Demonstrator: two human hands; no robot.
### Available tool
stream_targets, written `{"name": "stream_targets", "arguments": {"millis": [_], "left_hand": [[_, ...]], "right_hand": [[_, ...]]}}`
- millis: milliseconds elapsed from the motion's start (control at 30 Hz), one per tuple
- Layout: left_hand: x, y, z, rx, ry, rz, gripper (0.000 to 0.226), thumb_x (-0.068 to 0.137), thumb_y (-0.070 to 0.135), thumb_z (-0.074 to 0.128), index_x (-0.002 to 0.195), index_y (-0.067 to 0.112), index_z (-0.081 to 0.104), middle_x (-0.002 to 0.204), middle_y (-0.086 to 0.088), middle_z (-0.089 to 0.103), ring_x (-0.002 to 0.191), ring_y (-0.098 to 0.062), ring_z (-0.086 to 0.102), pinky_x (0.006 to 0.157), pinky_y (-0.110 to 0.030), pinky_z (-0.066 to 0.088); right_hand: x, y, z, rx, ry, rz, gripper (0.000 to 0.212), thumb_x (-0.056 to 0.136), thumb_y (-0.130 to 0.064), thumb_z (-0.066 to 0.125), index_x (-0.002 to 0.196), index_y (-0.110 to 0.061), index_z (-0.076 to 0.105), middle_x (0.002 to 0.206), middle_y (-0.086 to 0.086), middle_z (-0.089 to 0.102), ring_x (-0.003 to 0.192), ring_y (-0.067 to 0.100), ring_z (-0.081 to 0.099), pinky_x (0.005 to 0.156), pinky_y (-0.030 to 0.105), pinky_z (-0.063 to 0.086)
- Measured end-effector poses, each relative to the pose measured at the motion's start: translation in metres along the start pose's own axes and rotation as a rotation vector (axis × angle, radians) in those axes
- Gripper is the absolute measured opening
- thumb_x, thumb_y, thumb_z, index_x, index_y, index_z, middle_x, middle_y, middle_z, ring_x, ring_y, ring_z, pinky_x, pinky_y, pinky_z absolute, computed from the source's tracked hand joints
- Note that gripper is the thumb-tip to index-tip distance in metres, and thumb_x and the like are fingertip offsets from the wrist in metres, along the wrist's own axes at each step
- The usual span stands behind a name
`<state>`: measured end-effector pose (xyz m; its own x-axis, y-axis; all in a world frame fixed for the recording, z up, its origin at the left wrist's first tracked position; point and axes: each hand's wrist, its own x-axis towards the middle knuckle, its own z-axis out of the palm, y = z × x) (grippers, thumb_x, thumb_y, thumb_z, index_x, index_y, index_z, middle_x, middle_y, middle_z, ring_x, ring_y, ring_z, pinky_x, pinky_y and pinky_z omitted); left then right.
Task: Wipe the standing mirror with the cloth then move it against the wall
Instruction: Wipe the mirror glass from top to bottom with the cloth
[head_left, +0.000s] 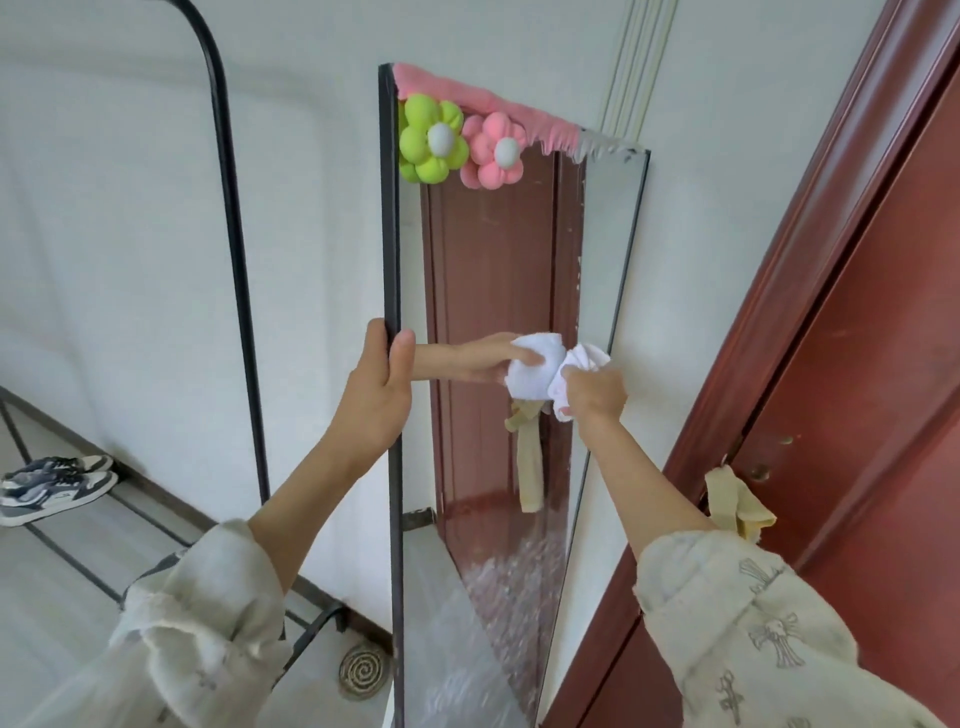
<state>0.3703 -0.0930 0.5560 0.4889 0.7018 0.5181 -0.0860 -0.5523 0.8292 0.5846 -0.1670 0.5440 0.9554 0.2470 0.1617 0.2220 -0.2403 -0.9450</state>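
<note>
A tall standing mirror (498, 249) with a thin black frame stands before me, its top trimmed in pink with a green and a pink plush flower. My left hand (376, 384) grips the mirror's left edge at mid height, thumb on the glass. My right hand (595, 392) holds a bunched white cloth (574, 366) pressed against the glass near the right side. The glass reflects the cloth, my arm and the red door.
A dark red door (857, 364) with a beige rag on its handle (735, 501) stands close on the right. A black metal rack (234, 260) stands left, with sneakers (54, 486) on its low shelf. White wall behind; a floor drain (362, 670) lies below.
</note>
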Motion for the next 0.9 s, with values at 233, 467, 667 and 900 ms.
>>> {"name": "stream_targets", "arguments": {"millis": [233,467,667,900], "left_hand": [[0.001,-0.008,-0.002,-0.074,-0.050,-0.009,0.031,0.100,0.039,0.031,0.073,0.025,0.026,0.073,0.006,0.048,0.069,-0.007,0.048,0.063,-0.012,0.037],[-0.001,-0.007,-0.005,-0.026,-0.042,-0.001,0.034,0.097,0.046,0.032,0.079,0.017,0.032,0.073,-0.006,0.047,0.063,-0.012,0.036,0.057,-0.026,0.030],[-0.001,-0.005,-0.004,0.037,-0.020,0.018,0.027,0.100,0.033,0.031,0.076,0.022,0.032,0.063,0.004,0.026,0.048,-0.005,0.027,0.045,-0.013,0.028],[-0.003,-0.003,-0.007,0.015,-0.007,0.019,0.029,0.100,0.031,0.032,0.074,0.019,0.030,0.065,0.005,0.028,0.054,-0.006,0.025,0.050,-0.016,0.029]], "right_hand": [[-0.079,-0.005,0.025,0.109,-0.192,-0.763,0.023,0.079,-0.016,0.061,0.103,-0.013,0.059,0.090,0.004,0.060,0.078,0.019,0.060,0.065,0.033,0.053],[-0.046,-0.012,0.018,-0.226,-0.056,-1.318,0.041,0.072,-0.007,0.069,0.110,-0.016,0.058,0.096,0.011,0.058,0.071,0.026,0.062,0.052,0.032,0.055],[0.065,-0.083,0.006,0.068,0.222,-0.370,0.039,0.085,-0.028,0.055,0.119,-0.011,0.058,0.114,0.013,0.059,0.101,0.027,0.060,0.077,0.029,0.045],[-0.021,-0.066,0.029,0.170,0.084,-0.822,0.024,0.077,-0.019,0.062,0.097,-0.006,0.065,0.083,0.004,0.050,0.070,0.010,0.046,0.063,0.023,0.039]]}}
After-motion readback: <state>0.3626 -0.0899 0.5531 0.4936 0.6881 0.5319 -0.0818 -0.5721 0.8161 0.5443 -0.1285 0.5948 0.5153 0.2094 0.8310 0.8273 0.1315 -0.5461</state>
